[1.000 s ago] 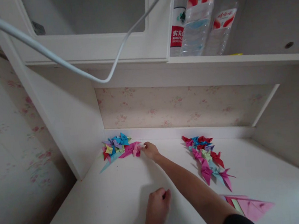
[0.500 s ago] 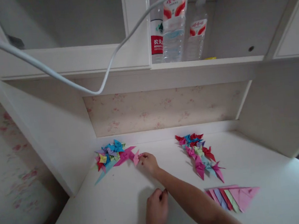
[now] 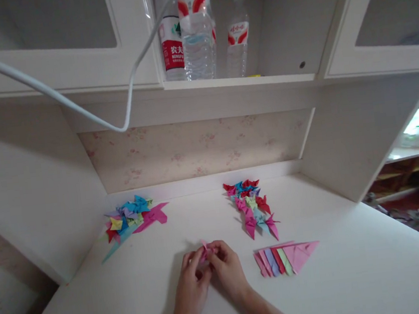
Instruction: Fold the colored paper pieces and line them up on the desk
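Observation:
A small pink folded paper piece (image 3: pixel 205 251) is pinched between the fingertips of both hands, just above the white desk. My left hand (image 3: pixel 193 280) closes on its left side, and my right hand (image 3: pixel 228 268) grips it from the right; the fingers hide most of its shape. Farther left lies a heap of colourful folded paper pieces (image 3: pixel 129 214), with a magenta one (image 3: pixel 152 218) at its right edge. A cluster of paper cranes (image 3: pixel 251 205) sits beyond my right hand. Nearer, folded paper triangles (image 3: pixel 287 259) overlap in a row.
An overhead shelf (image 3: pixel 238 80) holds several plastic bottles (image 3: pixel 198 42). A white cable (image 3: pixel 75 109) hangs across the upper left. Side panels (image 3: pixel 372 128) close in the white desk (image 3: pixel 135 301) left and right, with a floral-papered wall behind.
My right hand has drawn back from the left heap, bringing the pink paper piece. My left hand has come up to grip it too. The view has swung right.

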`<state>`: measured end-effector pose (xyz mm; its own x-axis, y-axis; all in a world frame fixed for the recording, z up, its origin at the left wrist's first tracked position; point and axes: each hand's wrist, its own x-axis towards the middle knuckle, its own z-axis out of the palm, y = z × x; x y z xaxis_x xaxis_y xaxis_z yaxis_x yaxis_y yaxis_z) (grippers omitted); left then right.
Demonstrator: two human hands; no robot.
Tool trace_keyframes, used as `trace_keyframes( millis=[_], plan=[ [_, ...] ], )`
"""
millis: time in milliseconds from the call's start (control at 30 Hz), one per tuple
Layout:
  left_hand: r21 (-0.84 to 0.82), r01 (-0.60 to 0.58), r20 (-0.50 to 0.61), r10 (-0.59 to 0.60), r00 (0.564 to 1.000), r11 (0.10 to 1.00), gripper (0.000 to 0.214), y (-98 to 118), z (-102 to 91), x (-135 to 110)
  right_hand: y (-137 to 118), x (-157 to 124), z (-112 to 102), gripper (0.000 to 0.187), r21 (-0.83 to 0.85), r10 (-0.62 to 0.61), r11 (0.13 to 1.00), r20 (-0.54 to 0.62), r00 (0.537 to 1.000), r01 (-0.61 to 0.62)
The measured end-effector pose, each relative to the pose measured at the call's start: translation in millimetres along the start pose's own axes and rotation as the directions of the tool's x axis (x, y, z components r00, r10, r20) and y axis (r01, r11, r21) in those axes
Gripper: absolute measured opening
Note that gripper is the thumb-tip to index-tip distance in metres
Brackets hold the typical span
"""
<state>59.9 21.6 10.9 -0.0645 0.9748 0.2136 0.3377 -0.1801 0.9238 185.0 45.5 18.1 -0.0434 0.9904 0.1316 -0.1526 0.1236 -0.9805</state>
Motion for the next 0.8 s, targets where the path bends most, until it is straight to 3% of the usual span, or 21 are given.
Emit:
trace_keyframes(
  millis=[100,267,567,800],
  plan=[
    [-0.014,0.009,-0.028,-0.01,1.0,1.0,0.04,4.0,-1.7,0.5,2.9,1.1,0.9,0.018,-0.002,-0.008,1.0,0.015,1.0,0.008],
    [0.034,0.151,-0.031,-0.15,0.988,0.988,0.049,4.8,-8.2,3.3,7.4,5.9,0.6,0.019,-0.001,0.013,1.0,0.049,0.999,-0.013],
    [0.082,0.026,-0.027,-0.024,0.999,0.996,0.037,0.3,-15.0,0.1,-3.3,-1.8,0.0,0.024,0.091,0.05,0.994,0.17,0.984,-0.066],
    [0.075,0.158,-0.025,-0.157,0.987,0.985,0.048,4.7,-17.4,0.6,0.1,-1.6,-1.8,0.024,0.001,0.027,1.0,0.141,0.99,-0.027]
  ],
)
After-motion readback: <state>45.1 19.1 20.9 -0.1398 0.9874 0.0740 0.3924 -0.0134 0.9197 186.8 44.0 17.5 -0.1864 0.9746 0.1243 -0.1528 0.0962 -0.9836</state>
